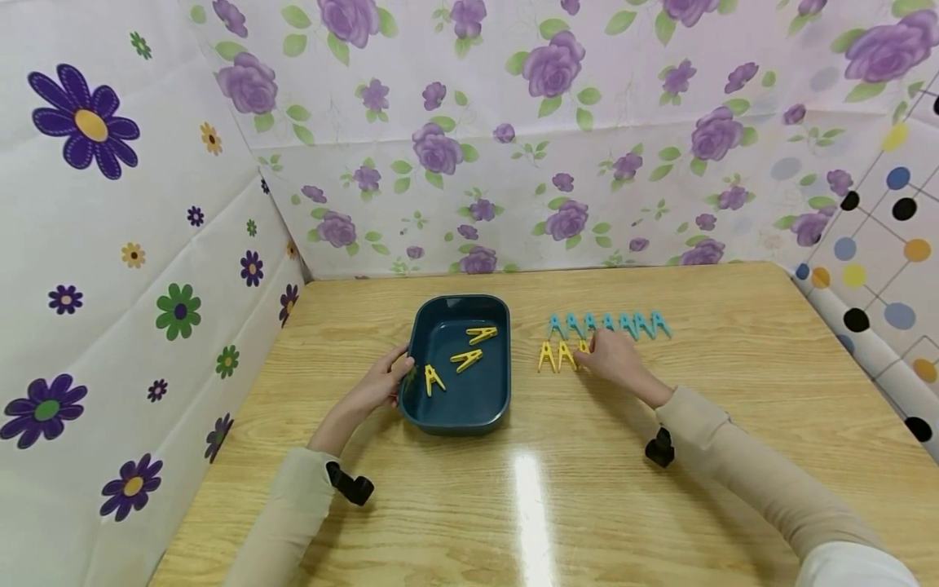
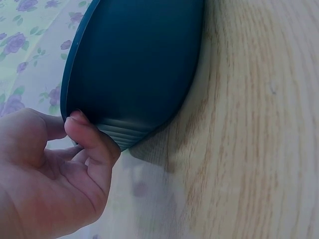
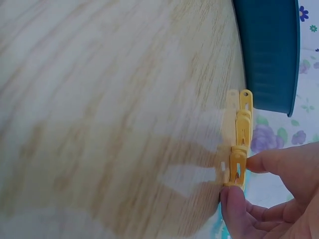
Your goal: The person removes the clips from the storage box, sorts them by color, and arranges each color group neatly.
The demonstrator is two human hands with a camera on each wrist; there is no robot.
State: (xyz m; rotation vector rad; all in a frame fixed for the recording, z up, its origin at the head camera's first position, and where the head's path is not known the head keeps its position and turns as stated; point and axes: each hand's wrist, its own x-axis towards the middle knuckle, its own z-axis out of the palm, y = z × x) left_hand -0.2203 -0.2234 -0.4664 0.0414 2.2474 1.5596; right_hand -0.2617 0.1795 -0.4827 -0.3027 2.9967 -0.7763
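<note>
My left hand (image 1: 380,380) grips the left rim of a dark teal plastic basin (image 1: 477,408), with fingers curled on its wall in the left wrist view. Inside the basin lie three yellow clothespins (image 1: 467,359), spaced apart. To the right of it, my right hand (image 1: 614,357) is at the end of a short row of yellow clothespins (image 1: 546,356) on the table. In the right wrist view, the thumb and a finger pinch the nearest yellow clothespin (image 3: 238,167), partly covered by the hand in the head view. Just behind stands a row of several blue clothespins (image 1: 572,325).
The wooden table (image 1: 455,505) meets a floral cloth backdrop (image 1: 499,187) at its far edge. Printed cloth (image 1: 179,359) also hangs along the left side, and a dotted one (image 1: 873,269) at the right. Each wrist wears a black strap mount (image 1: 660,448).
</note>
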